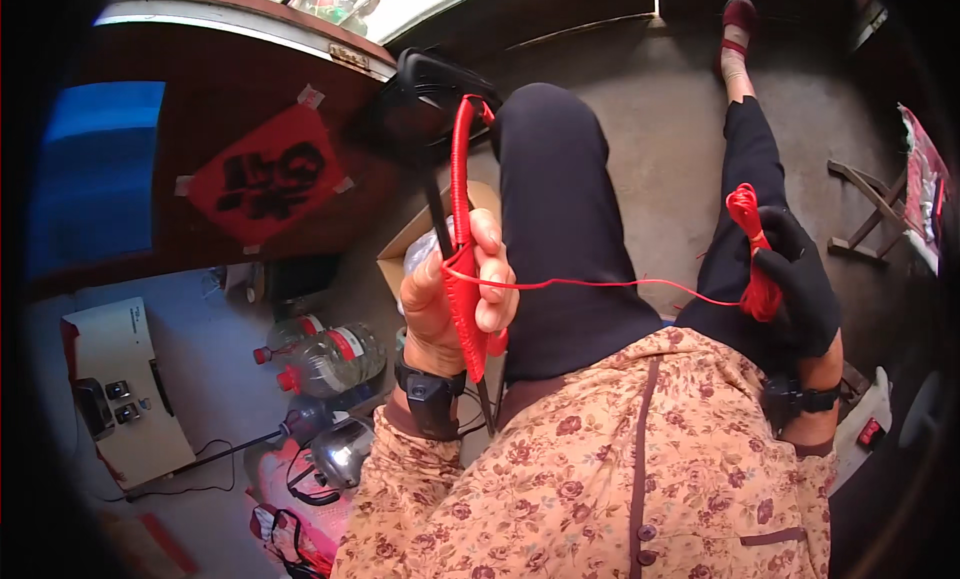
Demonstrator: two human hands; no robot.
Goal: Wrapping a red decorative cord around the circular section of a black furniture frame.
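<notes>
At the far left, a white box [125, 389] with small dark fittings lies on the floor. Above it stands a dark red door panel [220, 109] bearing a red diamond-shaped paper [270, 174] taped at its corners. Right of the white box, two clear plastic bottles [325, 354] with red caps lie on their sides, and a metal kettle [342, 451] sits just below them. A cardboard box [405, 249] is partly visible behind the left hand.

The left hand [455, 299] is bare and closed in a grip, with the fingers curled fully round and the thumb side toward the camera. It holds a thick red wrapped cord [462, 229], which runs up from the fist to a black frame [435, 94] and down past the palm. A thin dark rod [440, 219] passes through the same grip beside the cord. A dark wristband [430, 394] sits on the left wrist.

A thin red thread [600, 282] leaves the left fist and runs taut across the dark-trousered lap to the right hand.

The right hand [795, 279] wears a black glove and is closed round a bundle of red thread [755, 249]; the bundle stands out above and below the fist. The two hands are well apart, joined only by the thread.

Further right, a wooden stool [865, 209] lies tipped on the floor.
</notes>
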